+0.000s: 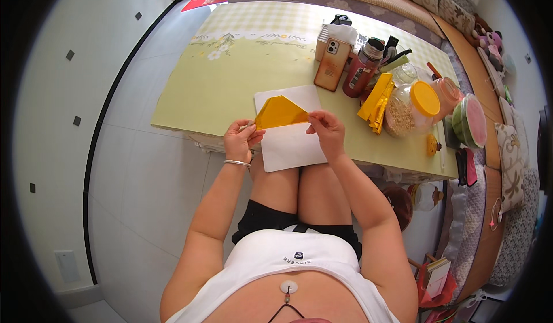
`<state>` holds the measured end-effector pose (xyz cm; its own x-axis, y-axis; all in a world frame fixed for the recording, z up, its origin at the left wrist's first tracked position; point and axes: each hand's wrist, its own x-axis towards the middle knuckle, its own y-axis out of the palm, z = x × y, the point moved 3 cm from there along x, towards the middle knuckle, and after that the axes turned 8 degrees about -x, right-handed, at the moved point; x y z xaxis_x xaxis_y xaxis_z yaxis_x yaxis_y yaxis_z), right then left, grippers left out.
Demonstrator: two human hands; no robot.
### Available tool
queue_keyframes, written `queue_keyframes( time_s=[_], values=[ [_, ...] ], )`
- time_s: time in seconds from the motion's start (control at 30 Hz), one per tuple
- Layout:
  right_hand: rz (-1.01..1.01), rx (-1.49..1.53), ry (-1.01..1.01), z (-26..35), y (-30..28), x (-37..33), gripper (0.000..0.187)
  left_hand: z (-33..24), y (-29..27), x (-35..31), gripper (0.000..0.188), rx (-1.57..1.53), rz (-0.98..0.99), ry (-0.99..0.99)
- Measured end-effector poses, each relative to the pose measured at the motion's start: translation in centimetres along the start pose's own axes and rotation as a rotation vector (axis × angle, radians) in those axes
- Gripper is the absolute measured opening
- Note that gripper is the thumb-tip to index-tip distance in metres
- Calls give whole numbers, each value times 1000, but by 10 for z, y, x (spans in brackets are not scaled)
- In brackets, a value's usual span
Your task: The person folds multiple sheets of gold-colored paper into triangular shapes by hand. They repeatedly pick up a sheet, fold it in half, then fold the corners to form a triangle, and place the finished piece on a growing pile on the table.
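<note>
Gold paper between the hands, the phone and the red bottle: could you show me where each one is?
Gold paper (280, 114): head view, middle of its flat face.
Phone (333, 65): head view, middle of its back.
Red bottle (361, 71): head view, side of its body.

Dark capitals plus square logo on the white top (288, 242), 6 o'clock; faint script across the tablecloth (196, 98), 12ish; pale lettering on the red mat (203, 0), 11; flask (360, 72) label, 1 o'clock, too tiny tbh

Yellow-green table (199, 98), loaded mainly toward the right.
White sheet (291, 147) overhanging near edge; phone (332, 67) standing upright; dark-red bottle (361, 72), yellow-lidded jar (398, 116), folded gold strips (375, 101) grouped close together.
</note>
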<state>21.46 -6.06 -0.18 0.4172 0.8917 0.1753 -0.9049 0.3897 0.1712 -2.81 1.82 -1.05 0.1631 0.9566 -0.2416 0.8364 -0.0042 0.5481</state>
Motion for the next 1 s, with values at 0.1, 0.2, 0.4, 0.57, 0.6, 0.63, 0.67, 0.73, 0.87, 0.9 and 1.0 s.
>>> queue_keyframes(
  time_s=[0.1, 0.2, 0.4, 0.57, 0.6, 0.63, 0.67, 0.73, 0.87, 0.9, 1.0],
  values=[
    [20, -37, 42, 8, 1, -3, 11, 0, -4, 0, 12, -77, 45, -19],
    [22, -28, 89, 13, 0, -7, 13, 2, -8, -1, 13, -95, 86, 0],
    [-6, 13, 190, 13, -1, -12, 14, -3, -6, -8, 19, -187, 143, 19],
    [-34, 16, 182, 17, 1, -16, 13, -14, 0, -14, 26, -132, 126, 37],
    [-37, 10, 175, 19, 0, -17, 13, -15, 1, -14, 26, -144, 125, 23],
    [-41, 4, 168, 19, 0, -19, 13, -16, 0, -14, 26, -156, 124, 9],
    [-44, 4, 161, 19, 0, -19, 13, -15, -1, -14, 24, -146, 97, -4],
    [-50, 6, 149, 18, 0, -21, 12, -13, -1, -12, 19, -123, 43, -28],
    [-57, -24, 94, 15, 1, -28, 10, -10, -1, -10, 14, -148, -7, -46],
    [-57, -29, 75, 13, 1, -29, 10, -10, 0, -9, 13, -156, -22, -51],
    [-65, -37, 67, 13, 1, -34, 9, -8, -1, -8, 12, -139, -38, -27]
  ],
)
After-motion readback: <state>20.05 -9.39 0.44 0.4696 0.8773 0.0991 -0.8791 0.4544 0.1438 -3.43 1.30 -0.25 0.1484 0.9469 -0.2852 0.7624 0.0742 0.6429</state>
